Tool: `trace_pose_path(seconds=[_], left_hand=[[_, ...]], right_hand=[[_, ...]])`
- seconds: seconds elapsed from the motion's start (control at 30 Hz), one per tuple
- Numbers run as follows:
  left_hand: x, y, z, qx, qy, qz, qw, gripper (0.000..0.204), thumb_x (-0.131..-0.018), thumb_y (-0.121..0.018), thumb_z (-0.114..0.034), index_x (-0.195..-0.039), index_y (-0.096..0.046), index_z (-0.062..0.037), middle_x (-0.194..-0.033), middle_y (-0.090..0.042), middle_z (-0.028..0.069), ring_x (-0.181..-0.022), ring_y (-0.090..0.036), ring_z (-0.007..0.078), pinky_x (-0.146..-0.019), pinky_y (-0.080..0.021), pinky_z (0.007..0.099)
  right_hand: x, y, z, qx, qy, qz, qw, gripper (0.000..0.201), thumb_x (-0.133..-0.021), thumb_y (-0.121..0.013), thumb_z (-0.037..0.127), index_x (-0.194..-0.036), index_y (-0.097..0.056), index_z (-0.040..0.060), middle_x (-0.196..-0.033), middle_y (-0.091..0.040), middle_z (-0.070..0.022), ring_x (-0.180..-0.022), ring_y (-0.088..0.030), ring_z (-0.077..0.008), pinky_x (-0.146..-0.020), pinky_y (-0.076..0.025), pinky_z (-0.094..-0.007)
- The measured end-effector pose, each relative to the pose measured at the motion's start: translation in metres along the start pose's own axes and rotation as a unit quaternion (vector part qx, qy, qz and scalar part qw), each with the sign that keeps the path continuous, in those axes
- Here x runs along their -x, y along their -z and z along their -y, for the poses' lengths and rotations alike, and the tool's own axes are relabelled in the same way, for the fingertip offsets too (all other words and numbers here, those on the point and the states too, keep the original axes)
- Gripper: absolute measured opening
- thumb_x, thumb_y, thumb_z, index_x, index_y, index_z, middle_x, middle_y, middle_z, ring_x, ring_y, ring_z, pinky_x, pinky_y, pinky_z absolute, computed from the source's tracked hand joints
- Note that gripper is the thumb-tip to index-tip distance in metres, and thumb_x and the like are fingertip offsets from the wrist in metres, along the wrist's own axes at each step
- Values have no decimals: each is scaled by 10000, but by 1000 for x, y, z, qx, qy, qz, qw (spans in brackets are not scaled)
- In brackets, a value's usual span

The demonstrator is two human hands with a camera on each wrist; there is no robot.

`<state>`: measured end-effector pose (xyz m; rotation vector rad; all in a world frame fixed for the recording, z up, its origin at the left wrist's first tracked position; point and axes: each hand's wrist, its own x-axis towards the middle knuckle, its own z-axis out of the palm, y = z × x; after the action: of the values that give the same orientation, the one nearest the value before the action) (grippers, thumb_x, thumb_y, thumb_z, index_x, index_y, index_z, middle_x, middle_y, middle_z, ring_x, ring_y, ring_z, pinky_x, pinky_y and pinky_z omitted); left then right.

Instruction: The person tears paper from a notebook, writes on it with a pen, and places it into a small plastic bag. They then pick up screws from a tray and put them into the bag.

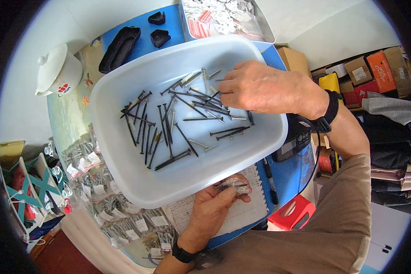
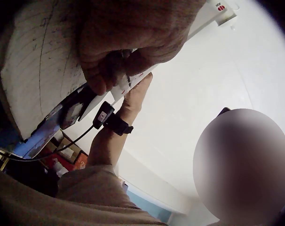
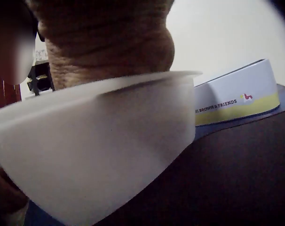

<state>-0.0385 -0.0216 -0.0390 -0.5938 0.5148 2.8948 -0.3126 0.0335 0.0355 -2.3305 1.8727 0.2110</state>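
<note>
A white plastic tub (image 1: 123, 182) holds several loose black and silver nails (image 1: 162, 121) lying at all angles. Over its right side, my right hand (image 1: 260, 89) has its fingers curled, with a thin nail (image 1: 219, 81) jutting from the fingertips. In the right wrist view the tub wall (image 3: 109, 146) hides those fingers. Below the tub's near rim, my left hand (image 1: 212, 208) grips a small clear plastic bag (image 1: 237, 186) between thumb and fingers. Dark, slender pieces show inside the bag. The left wrist view shows that hand (image 2: 138, 33) dimly, from below.
A handwritten notebook (image 1: 249, 205) lies under the left hand, with a black pen (image 1: 270, 180) beside it. Several bagged nails (image 1: 123, 219) cover the table's left. Behind the tub stands a box of paper scraps (image 1: 228, 18); a lidded white cup (image 1: 61, 71) is at far left.
</note>
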Motion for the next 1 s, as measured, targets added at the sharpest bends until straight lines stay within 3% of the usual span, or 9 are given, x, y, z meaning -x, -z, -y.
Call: trace_pose_path(seconds=[0.1,0.4,0.5,0.57,0.67,0.83,1.0], left_hand=[[-1,4,2,1,2,12,1000,264,-940,-639,-186,-1078,-638,39,-1042,-635,174,-953,-617,250,-819,-525,362],[0,1,0,-6,-6,0,1000,293,-935,-645,-221,-1074,-639,38,-1038,-640,178,-953,-624,251,-819,-531,370],[-2,3,2,-8,-8,13,1000,299,-931,-649,-238,-1064,-639,29,-1037,-643,175,-941,-631,252,-819,-534,369],[-3,4,1,-15,-8,21,1000,298,-931,-649,-242,-1060,-637,27,-1038,-644,173,-936,-633,253,-819,-535,368],[-2,2,0,-15,-3,23,1000,288,-932,-647,-239,-1056,-630,21,-1037,-644,169,-938,-635,256,-819,-536,370],[-2,3,0,-12,-9,28,999,261,-943,-633,-211,-1082,-610,8,-1045,-646,168,-970,-635,274,-826,-533,390],[-2,4,2,-10,-16,24,1000,247,-971,-598,-188,-1125,-582,5,-1097,-655,181,-1005,-633,300,-829,-531,405]], right_hand=[[-1,-2,0,39,18,-19,999,77,-780,-626,81,-823,-662,27,-830,-646,-97,-857,-679,-269,-781,-546,-387],[18,12,12,-4,-75,-82,994,107,-865,-587,89,-905,-510,27,-794,-616,-139,-754,-636,-322,-712,-495,-415],[38,18,27,-61,-129,-152,978,138,-907,-615,117,-971,-520,40,-798,-576,-122,-739,-599,-321,-691,-481,-400],[49,22,43,-208,-197,-213,934,126,-950,-620,152,-994,-563,49,-824,-596,-117,-730,-609,-327,-662,-491,-393],[60,18,62,-229,-159,-244,929,126,-959,-617,156,-987,-601,34,-843,-611,-115,-740,-627,-325,-648,-503,-387],[72,8,101,-388,-165,-217,880,216,-838,-672,-14,-1045,-618,20,-880,-609,-125,-780,-642,-348,-655,-526,-411],[72,-8,118,-387,-128,-245,880,235,-801,-691,-24,-1023,-625,20,-842,-602,-117,-724,-641,-330,-611,-521,-412]])
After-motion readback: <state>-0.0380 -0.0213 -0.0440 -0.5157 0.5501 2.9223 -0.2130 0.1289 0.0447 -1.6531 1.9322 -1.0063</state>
